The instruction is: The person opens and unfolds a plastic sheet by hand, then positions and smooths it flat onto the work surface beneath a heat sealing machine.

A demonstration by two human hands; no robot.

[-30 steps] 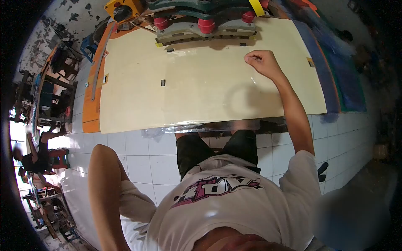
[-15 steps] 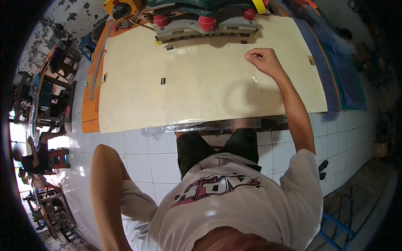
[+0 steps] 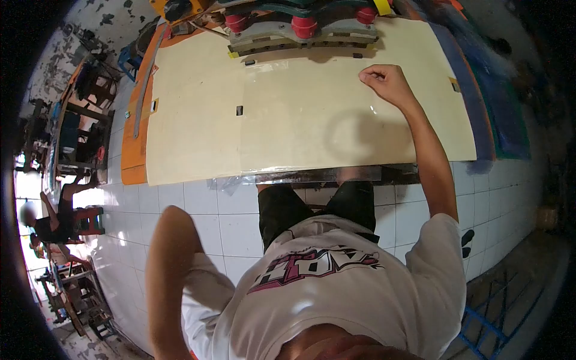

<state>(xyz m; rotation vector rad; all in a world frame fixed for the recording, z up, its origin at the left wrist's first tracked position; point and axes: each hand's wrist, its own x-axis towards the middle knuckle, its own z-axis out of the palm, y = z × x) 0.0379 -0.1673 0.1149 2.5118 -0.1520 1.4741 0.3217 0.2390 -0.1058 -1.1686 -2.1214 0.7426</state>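
Note:
My right hand (image 3: pixel 382 81) rests over the right part of a large cream sheet (image 3: pixel 192 132), its fingers curled together; whatever is in them, if anything, is hidden. Small black pieces lie on the sheet, one left of centre (image 3: pixel 239 110) and another near the far edge (image 3: pixel 357 56). Clear plastic (image 3: pixel 294 132) covers part of the sheet and hangs over its near edge. Beyond the sheet stands a green and grey machine head with red round parts (image 3: pixel 304 27). My left arm is bent with the elbow (image 3: pixel 174 216) forward, and the left hand is out of view.
A metal ruler (image 3: pixel 144 96) lies along the orange board (image 3: pixel 133 156) at left. Blue mesh (image 3: pixel 492 108) lies to the right. At far left a person (image 3: pixel 51 222) sits by a red stool (image 3: pixel 93 221). A blue metal frame (image 3: pixel 489 327) is at lower right.
The view has shifted slightly, so the table and machine appear higher and further right. My left elbow has moved right in the view. My right hand keeps its curled pose over the sheet.

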